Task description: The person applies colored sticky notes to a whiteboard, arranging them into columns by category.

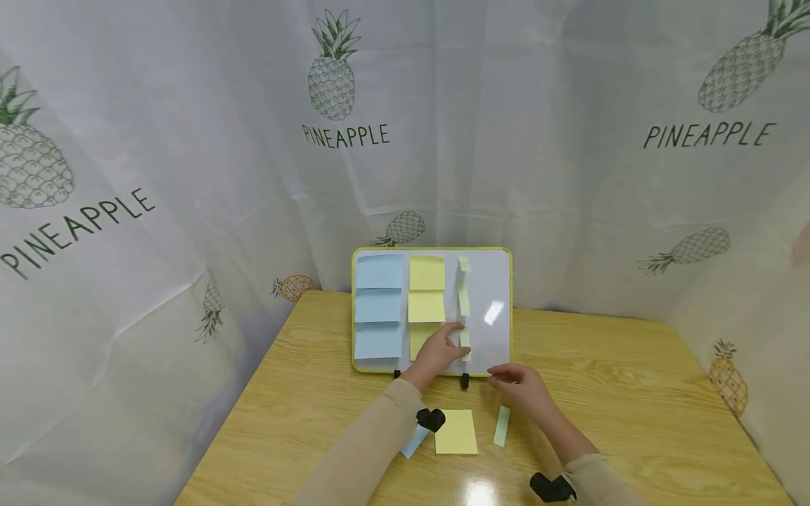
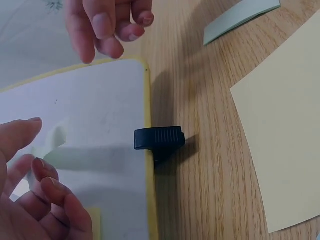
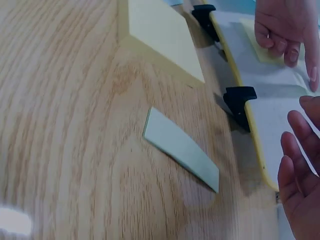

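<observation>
A whiteboard point(image 1: 493, 281) with a yellow rim leans on black feet and carries three columns of sticky notes. Blue notes point(image 1: 378, 306) fill the left column and yellow notes point(image 1: 427, 273) the middle one; narrow pale green strips point(image 1: 464, 301) hang to their right. My left hand point(image 1: 439, 355) is at the lowest green strip point(image 1: 465, 339), index fingertip by its top and thumb near its bottom, partly covering the lowest yellow note. Close to the board's lower right corner, my right hand point(image 1: 524, 388) hovers with loosely bent fingers and holds nothing.
On the wooden table point(image 1: 601, 379) before the board lie a yellow note pad point(image 1: 455, 432), a thin green strip pad point(image 3: 182, 147) and a blue pad point(image 1: 414, 443), half hidden by the left sleeve. Black feet point(image 2: 160, 137) jut from the board's lower edge. A pineapple-print curtain point(image 1: 506, 140) hangs behind.
</observation>
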### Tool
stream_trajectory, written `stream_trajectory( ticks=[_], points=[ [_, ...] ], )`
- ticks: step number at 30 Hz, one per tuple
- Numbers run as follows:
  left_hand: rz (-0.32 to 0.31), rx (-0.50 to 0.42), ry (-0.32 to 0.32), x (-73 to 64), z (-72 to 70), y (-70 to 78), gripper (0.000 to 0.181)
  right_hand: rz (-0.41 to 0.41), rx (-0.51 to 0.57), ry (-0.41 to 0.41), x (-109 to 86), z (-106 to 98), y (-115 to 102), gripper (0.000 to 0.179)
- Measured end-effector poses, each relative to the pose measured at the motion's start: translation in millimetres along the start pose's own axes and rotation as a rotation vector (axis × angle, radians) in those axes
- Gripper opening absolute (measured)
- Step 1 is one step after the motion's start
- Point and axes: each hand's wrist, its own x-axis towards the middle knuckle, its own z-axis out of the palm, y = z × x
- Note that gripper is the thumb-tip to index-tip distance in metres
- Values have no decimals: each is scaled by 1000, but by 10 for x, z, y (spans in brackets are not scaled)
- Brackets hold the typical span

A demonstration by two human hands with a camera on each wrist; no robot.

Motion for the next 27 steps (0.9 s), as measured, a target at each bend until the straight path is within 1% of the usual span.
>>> stream_trajectory(
  ticks=[4,7,10,14,17,20,23,25,27],
  points=[
    [-8,16,-16,-5,1,5,53,-20,-13,-61,-87,-57,-22,27],
    [-1,35,-30,11,-4,-2,55,-35,-30,-80,-148,-107,-49,25],
    [9,42,-48,24,-25,-7,57,-58,-61,-80,-194,-162,-77,25],
    [29,47,-93,-7,-85,-16,59,-101,-106,-100,-248,-228,-73,26],
    [45,61,-136,-77,-131,-37,58,-113,-137,-128,-298,-280,-74,28],
    [61,68,-172,-171,-170,-57,57,-99,-151,-138,-349,-331,-95,28],
    [75,88,-182,-269,-201,-78,56,-110,-179,-132,-390,-368,-128,27],
    [73,98,-182,-345,-231,-75,56,-131,-219,-127,-411,-382,-140,26],
    [73,135,-183,-425,-267,-73,57,-159,-269,-120,-432,-386,-149,27]
  ],
)
